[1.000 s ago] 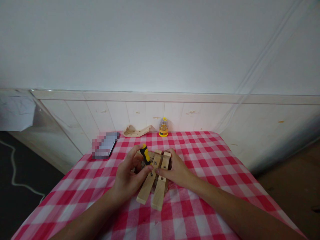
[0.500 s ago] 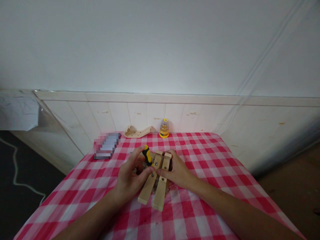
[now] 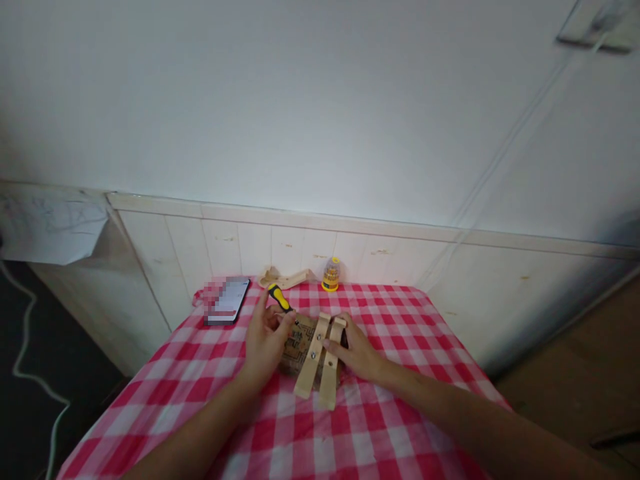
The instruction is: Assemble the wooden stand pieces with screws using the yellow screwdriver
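My left hand [image 3: 266, 341] grips a screwdriver [image 3: 281, 298] with a yellow and black handle, its short shaft pointing down to the right beside the wooden pieces. Two pale wooden pieces lie side by side: the left piece [image 3: 312, 363] has two metal screws or fittings, the right piece [image 3: 330, 373] shows a dark hole. My right hand [image 3: 359, 352] is closed round the right piece, thumb across it and fingers hidden at its far side. Beneath them is a flat brown object [image 3: 295, 347] with dark line patterns; I cannot tell its kind.
A phone [image 3: 229, 301], partly pixelated, lies at the table's back left. Beside the wall are a curved wooden part [image 3: 285, 278] and a yellow-capped clear container of bits [image 3: 331, 275]. A red-and-white checked cloth [image 3: 390, 427] covers the table.
My left hand has drawn the screwdriver up and left, off the left wooden piece, uncovering the brown patterned object. My right hand keeps its grip. The camera view has shifted and tilted.
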`<state>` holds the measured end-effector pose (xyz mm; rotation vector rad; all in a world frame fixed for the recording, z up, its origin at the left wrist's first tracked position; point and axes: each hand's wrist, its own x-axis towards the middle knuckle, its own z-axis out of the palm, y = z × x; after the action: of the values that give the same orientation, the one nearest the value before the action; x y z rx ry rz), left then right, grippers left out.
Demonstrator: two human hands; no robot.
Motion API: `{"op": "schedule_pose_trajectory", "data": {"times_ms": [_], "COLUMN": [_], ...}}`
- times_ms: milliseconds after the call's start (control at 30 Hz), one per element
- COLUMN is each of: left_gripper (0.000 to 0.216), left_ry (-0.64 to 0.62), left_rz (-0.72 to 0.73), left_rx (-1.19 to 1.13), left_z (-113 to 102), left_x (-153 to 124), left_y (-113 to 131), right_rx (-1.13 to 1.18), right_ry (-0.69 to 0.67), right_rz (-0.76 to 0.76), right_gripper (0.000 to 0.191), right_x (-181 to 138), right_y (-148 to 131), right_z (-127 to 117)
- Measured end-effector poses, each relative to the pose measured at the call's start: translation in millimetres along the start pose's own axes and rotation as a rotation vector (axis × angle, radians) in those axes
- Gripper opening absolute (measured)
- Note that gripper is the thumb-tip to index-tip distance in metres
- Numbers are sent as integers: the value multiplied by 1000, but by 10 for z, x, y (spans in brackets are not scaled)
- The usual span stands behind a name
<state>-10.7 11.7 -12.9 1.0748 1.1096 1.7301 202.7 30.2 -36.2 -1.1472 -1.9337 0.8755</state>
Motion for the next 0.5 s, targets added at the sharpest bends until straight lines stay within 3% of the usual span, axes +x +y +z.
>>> {"op": "schedule_pose_trajectory", "data": {"times_ms": [133,400,500], "left_gripper": [44,31,25], "left_ry": [-72,-101,-82], "left_rz": [-47,-32,-30], "left_rx": [24,18,34], "left_z": [-15,35,40], "left_x": [29,2,2], "left_y": [-82,-50,-48], "right_rx": [-14,-199,-224], "right_ry": [2,129,174], "right_rz": [46,147,174], "right_gripper": [23,4,17], "right_x": [33,106,115], "right_y": [-100,-261,-214], "right_z": [-16,-61,-43]}}
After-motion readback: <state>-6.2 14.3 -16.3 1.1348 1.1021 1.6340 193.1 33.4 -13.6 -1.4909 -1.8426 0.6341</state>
